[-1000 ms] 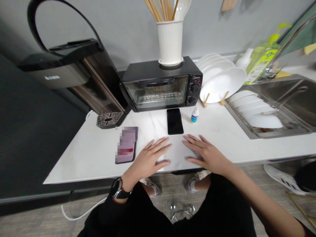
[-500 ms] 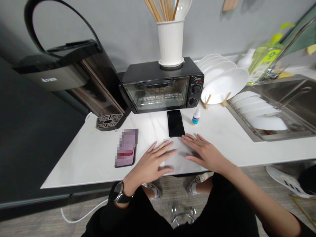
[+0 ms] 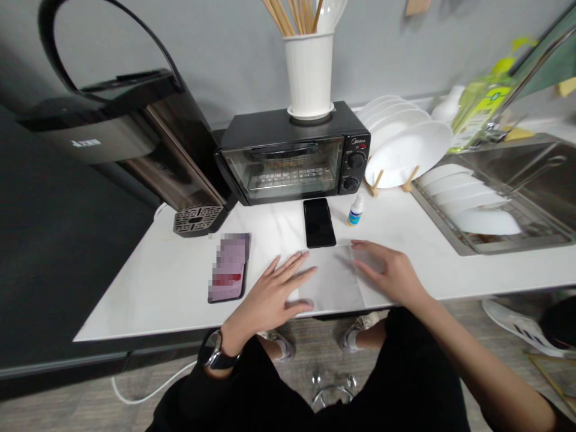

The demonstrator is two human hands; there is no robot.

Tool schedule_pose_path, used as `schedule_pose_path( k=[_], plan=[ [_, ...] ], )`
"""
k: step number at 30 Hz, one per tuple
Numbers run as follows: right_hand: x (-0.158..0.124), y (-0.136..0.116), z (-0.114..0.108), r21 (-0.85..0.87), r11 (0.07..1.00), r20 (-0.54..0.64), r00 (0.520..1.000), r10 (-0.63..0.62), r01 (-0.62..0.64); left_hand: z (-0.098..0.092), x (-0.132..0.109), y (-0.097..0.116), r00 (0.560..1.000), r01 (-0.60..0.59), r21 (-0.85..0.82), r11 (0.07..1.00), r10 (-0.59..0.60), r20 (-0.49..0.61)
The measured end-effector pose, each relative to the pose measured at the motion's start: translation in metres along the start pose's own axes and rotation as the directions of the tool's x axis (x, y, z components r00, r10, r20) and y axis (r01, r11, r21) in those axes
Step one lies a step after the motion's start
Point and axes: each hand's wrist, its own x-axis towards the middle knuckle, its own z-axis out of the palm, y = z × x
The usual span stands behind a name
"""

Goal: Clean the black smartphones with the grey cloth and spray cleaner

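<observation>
A thin, greyish, see-through-looking sheet (image 3: 333, 279) lies flat at the front of the white counter. My left hand (image 3: 274, 291), a watch on its wrist, rests open with fingers spread over the sheet's left edge. At the right side of the sheet is my right hand (image 3: 390, 273), its thumb and bent fingers apart with nothing visible between them. Just behind the sheet lies a black phone (image 3: 319, 223), screen dark. A small white bottle with a blue label (image 3: 355, 211) stands to the right of that phone.
Left of my left hand lies another phone (image 3: 230, 267), its screen blurred out. Behind stand a black drinks machine (image 3: 180, 150) and a toaster oven (image 3: 292, 171) bearing a white pot of chopsticks (image 3: 309, 72). To the right are racked plates (image 3: 407, 156) and a sink (image 3: 463, 240).
My right hand has shifted right, off the middle of the sheet to its right side, and its fingers have curled. My left hand stays nearly in place.
</observation>
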Motion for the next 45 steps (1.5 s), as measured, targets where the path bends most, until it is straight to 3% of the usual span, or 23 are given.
schedule_pose_path(
  k=[2,4,7,9,11,12,14,16,17,19,22,24,26,28,29,31,33,36,39,41,42,45],
  plan=[
    [0.019,0.012,-0.001,0.091,0.988,-0.232,0.962,0.146,-0.128,0.000,-0.001,0.000,1.000,-0.003,-0.009,1.000,0.003,-0.027],
    [0.044,0.024,0.000,0.180,0.972,-0.328,0.923,0.203,-0.149,0.000,-0.004,0.001,0.994,-0.017,-0.049,0.999,0.012,-0.106],
    [0.074,0.028,0.000,0.253,0.961,-0.230,0.958,0.171,-0.110,-0.003,-0.013,0.007,0.955,-0.002,-0.171,0.985,-0.049,-0.292],
    [0.074,0.010,-0.003,0.264,0.963,-0.107,0.991,0.084,-0.053,-0.008,-0.022,0.018,0.919,0.044,-0.272,0.961,-0.146,-0.367],
    [0.053,-0.021,-0.006,0.236,0.971,0.050,0.997,-0.052,0.039,-0.011,-0.034,0.036,0.899,0.080,-0.386,0.919,-0.234,-0.370],
    [0.037,-0.039,-0.007,0.209,0.973,0.156,0.979,-0.132,0.098,-0.011,-0.039,0.047,0.897,0.081,-0.448,0.890,-0.261,-0.356],
    [-0.003,-0.073,-0.005,0.153,0.969,0.385,0.892,-0.238,0.193,-0.007,-0.048,0.070,0.913,0.091,-0.550,0.830,-0.290,-0.287],
    [-0.041,-0.098,0.003,0.063,0.951,0.511,0.809,-0.290,0.301,0.005,-0.052,0.094,0.941,0.138,-0.498,0.856,-0.270,-0.203],
    [-0.058,-0.107,0.009,0.023,0.942,0.538,0.790,-0.295,0.335,0.014,-0.052,0.104,0.948,0.142,-0.398,0.906,-0.239,-0.208],
    [-0.084,-0.115,0.021,-0.047,0.930,0.535,0.795,-0.286,0.366,0.031,-0.052,0.119,0.951,0.116,-0.247,0.962,-0.179,-0.251],
    [-0.108,-0.111,0.025,-0.106,0.909,0.495,0.814,-0.303,0.403,0.045,-0.053,0.127,0.967,-0.023,-0.177,0.984,-0.023,-0.255],
    [-0.115,-0.096,0.009,-0.096,0.901,0.467,0.818,-0.335,0.424,0.040,-0.062,0.120,0.957,-0.083,-0.146,0.986,0.038,-0.288],
    [-0.117,-0.071,-0.020,-0.091,0.934,0.382,0.878,-0.287,0.345,0.025,-0.079,0.105,0.925,-0.033,-0.128,0.991,-0.018,-0.379],
    [-0.115,-0.044,-0.050,-0.061,0.995,0.224,0.972,-0.068,0.083,0.007,-0.098,0.085,0.889,0.093,-0.204,0.975,-0.173,-0.424],
    [-0.114,-0.034,-0.061,0.047,0.996,0.160,0.984,0.072,-0.081,0.000,-0.105,0.076,0.859,0.152,-0.246,0.957,-0.251,-0.447],
    [-0.111,-0.025,-0.068,0.409,0.864,0.151,0.956,0.253,-0.293,-0.008,-0.110,0.061,0.855,0.207,-0.316,0.926,-0.328,-0.401],
    [-0.106,-0.031,-0.058,0.692,0.620,0.214,0.926,0.312,-0.369,-0.007,-0.101,0.054,0.873,0.216,-0.345,0.914,-0.339,-0.352],
    [-0.093,-0.053,-0.029,0.849,0.356,0.263,0.897,0.354,-0.390,-0.001,-0.068,0.047,0.873,0.234,-0.343,0.910,-0.352,-0.337],
    [-0.079,-0.068,-0.009,0.905,0.227,0.264,0.892,0.366,-0.361,0.002,-0.030,0.031,0.824,0.302,-0.360,0.883,-0.432,-0.366],
    [-0.073,-0.069,-0.004,0.908,0.244,0.250,0.906,0.341,-0.342,0.002,-0.012,0.016,0.811,0.321,-0.386,0.865,-0.462,-0.359],
    [-0.070,-0.066,-0.004,0.896,0.298,0.232,0.919,0.319,-0.329,0.002,-0.007,0.009,0.810,0.326,-0.397,0.858,-0.470,-0.351],
    [-0.057,-0.052,-0.009,0.747,0.623,0.137,0.971,0.197,-0.231,0.004,-0.001,-0.004,0.799,0.334,-0.437,0.835,-0.497,-0.339]
  ],
)
